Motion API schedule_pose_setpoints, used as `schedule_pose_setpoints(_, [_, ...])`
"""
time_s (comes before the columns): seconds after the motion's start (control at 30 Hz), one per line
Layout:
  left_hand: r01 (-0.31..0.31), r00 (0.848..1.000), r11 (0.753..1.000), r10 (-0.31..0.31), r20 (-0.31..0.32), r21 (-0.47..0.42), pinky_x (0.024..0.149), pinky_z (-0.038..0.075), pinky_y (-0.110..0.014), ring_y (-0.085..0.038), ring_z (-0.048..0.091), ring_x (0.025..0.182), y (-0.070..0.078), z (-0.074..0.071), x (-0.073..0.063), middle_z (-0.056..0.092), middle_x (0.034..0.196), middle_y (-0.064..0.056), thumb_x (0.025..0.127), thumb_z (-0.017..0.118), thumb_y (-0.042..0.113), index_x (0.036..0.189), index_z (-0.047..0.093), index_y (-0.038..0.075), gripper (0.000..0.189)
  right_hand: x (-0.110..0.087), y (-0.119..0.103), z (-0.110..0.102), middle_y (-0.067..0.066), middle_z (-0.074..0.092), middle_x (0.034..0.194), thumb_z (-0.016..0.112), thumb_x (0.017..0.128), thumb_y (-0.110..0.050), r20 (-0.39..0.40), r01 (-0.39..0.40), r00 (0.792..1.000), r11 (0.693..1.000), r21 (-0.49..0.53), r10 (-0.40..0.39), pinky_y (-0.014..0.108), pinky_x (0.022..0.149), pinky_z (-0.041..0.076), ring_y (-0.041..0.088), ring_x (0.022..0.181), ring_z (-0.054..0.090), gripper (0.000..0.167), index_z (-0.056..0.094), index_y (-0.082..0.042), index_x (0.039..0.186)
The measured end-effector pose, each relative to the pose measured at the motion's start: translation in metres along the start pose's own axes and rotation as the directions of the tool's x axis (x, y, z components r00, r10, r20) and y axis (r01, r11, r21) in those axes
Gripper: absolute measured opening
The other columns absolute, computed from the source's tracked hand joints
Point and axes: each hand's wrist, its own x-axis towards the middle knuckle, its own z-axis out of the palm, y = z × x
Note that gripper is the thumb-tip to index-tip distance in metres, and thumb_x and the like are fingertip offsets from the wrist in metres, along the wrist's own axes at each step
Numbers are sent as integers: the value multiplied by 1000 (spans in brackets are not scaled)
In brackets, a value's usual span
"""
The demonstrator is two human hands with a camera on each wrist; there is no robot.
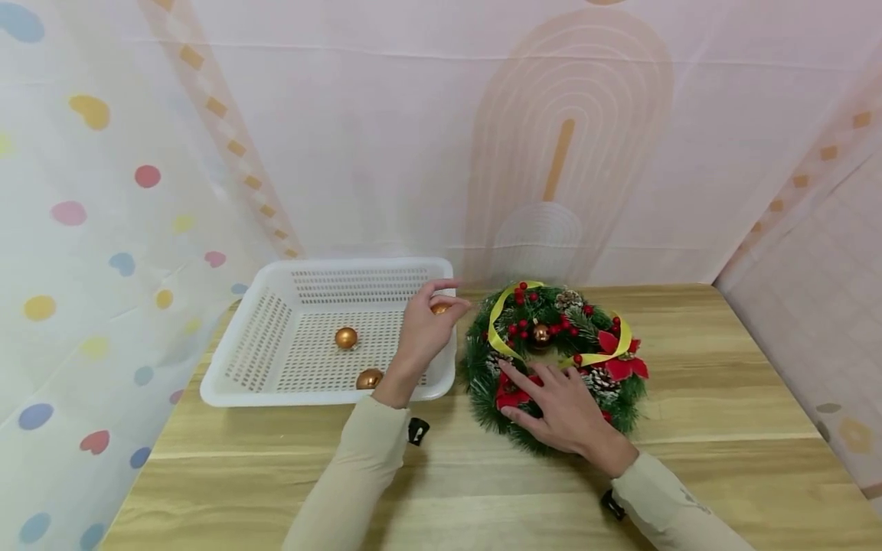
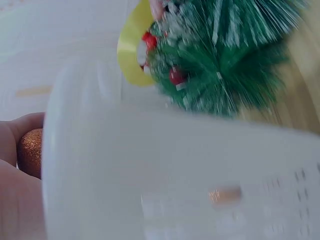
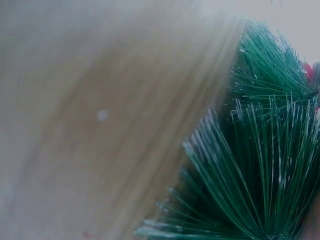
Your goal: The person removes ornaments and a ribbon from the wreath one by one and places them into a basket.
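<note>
In the head view my left hand [image 1: 422, 327] pinches a copper-coloured bauble [image 1: 439, 308] between thumb and fingers, above the right rim of a white plastic basket [image 1: 289, 399]. The left wrist view shows that bauble's glittery surface [image 2: 30, 154], partly hidden by the basket wall. My right hand [image 1: 563, 405] rests on the near side of a green Christmas wreath [image 1: 485, 398], its fingers spread. Red poinsettias [image 1: 625, 366], frosted pinecones [image 1: 568, 300], red berries and a yellow ribbon [image 1: 498, 325] decorate the wreath. A shiny bauble [image 1: 541, 334] sits at its inner edge.
Inside the basket lie two more copper baubles, one near the middle [image 1: 346, 337] and one by the front wall [image 1: 369, 378]. Basket and wreath stand side by side on a wooden table [image 1: 482, 497]. A patterned cloth [image 1: 386, 153] hangs behind.
</note>
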Motion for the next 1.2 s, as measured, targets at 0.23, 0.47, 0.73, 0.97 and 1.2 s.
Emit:
schedule_pose_setpoints(0.23, [35, 997, 999, -35, -62, 3, 73, 46, -29, -16, 65, 85, -14, -32, -12, 74, 104, -6, 92, 69, 21, 127, 61, 17, 36, -1, 0, 1, 13, 56, 134, 50, 95, -63, 3, -9, 1000, 1000, 10, 9, 57, 94, 41, 34, 117, 57, 70, 29, -37, 156])
schedule_pose_setpoints(0.47, [54, 995, 998, -51, -86, 31, 75, 43, -35, -22, 63, 95, -31, -57, -24, 72, 107, -13, 93, 68, 22, 126, 60, 19, 34, -2, -1, -1, 13, 56, 133, 51, 95, -62, 15, -11, 1000, 1000, 23, 11, 57, 94, 40, 33, 117, 56, 70, 28, -37, 156])
schedule_pose_setpoints(0.73, [56, 993, 998, -52, -106, 35, 77, 46, -34, -25, 64, 96, -43, -62, -28, 72, 107, -14, 94, 68, 22, 126, 59, 18, 34, -2, -1, 1, 13, 55, 134, 52, 94, -62, 19, -14, 1000, 999, 31, 13, 57, 94, 40, 34, 117, 57, 71, 27, -37, 156])
schedule_pose_setpoints(0.97, [20, 992, 998, -12, -129, 56, 75, 45, -33, -25, 64, 94, -46, -65, -28, 73, 102, -11, 93, 70, 24, 126, 60, 17, 35, 0, -2, -2, 14, 56, 135, 53, 94, -61, 11, -10, 1000, 999, 30, 10, 58, 94, 40, 35, 117, 57, 71, 28, -37, 156])
schedule_pose_setpoints(1.2, [23, 991, 998, -15, -132, 62, 64, 44, -30, -36, 64, 95, -44, -63, -26, 74, 98, -8, 91, 70, 18, 124, 61, 16, 34, 1, -1, -4, 15, 54, 136, 52, 95, -62, 26, -18, 1000, 999, 41, 16, 58, 95, 39, 35, 119, 55, 71, 27, -37, 156])
